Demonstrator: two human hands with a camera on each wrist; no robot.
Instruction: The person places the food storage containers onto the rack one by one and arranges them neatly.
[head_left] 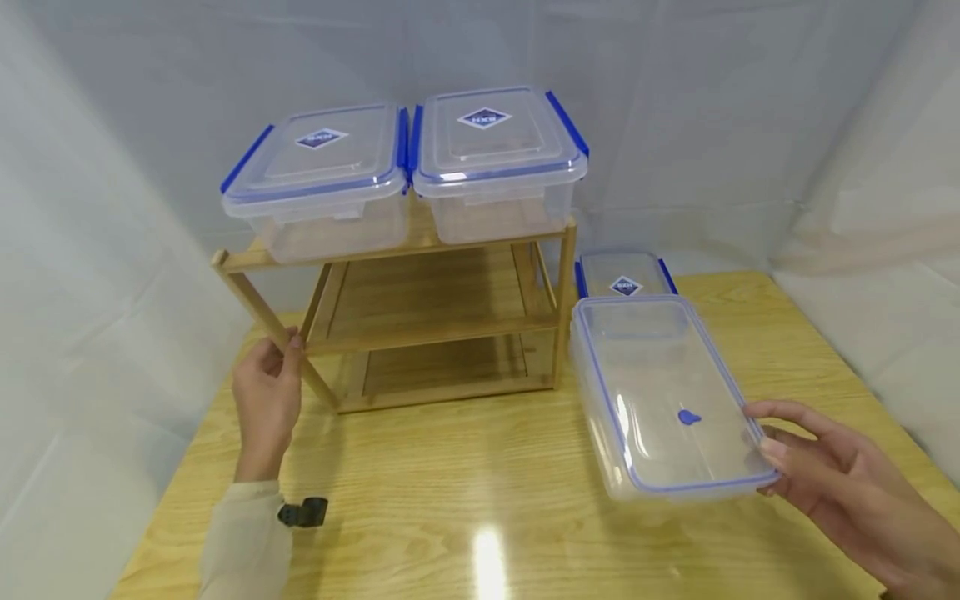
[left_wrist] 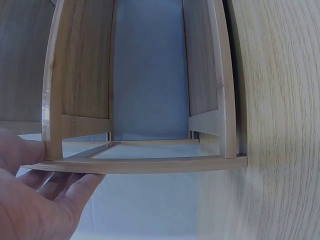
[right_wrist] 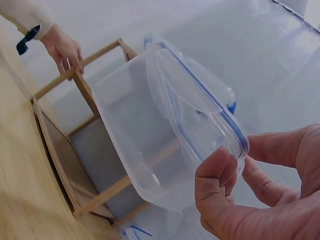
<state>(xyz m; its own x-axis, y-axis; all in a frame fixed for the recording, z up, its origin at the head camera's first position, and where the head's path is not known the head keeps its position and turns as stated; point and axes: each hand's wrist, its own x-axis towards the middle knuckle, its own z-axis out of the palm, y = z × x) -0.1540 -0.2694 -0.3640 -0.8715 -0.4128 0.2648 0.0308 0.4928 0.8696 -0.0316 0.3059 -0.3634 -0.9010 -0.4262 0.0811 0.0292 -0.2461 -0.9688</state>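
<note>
My left hand (head_left: 266, 396) grips the front left post of a three-tier wooden rack (head_left: 431, 337), at about the height of its middle shelf. In the left wrist view, the thumb and fingers (left_wrist: 82, 192) wrap around the wooden upright (left_wrist: 150, 165). My right hand (head_left: 840, 475) pinches a clear plastic food container (head_left: 637, 400) by its near right corner. This container has a lid with a blue seal and a small blue vent plug (head_left: 688, 417). It tilts toward me above the table, to the right of the rack.
Two lidded containers with blue clips, one left (head_left: 322, 167) and one right (head_left: 498, 142), stand side by side on the rack's top shelf. Behind the held one, another lidded container (head_left: 626, 275) is on the wooden table (head_left: 420, 500). White sheeting (head_left: 712, 125) hangs around the table.
</note>
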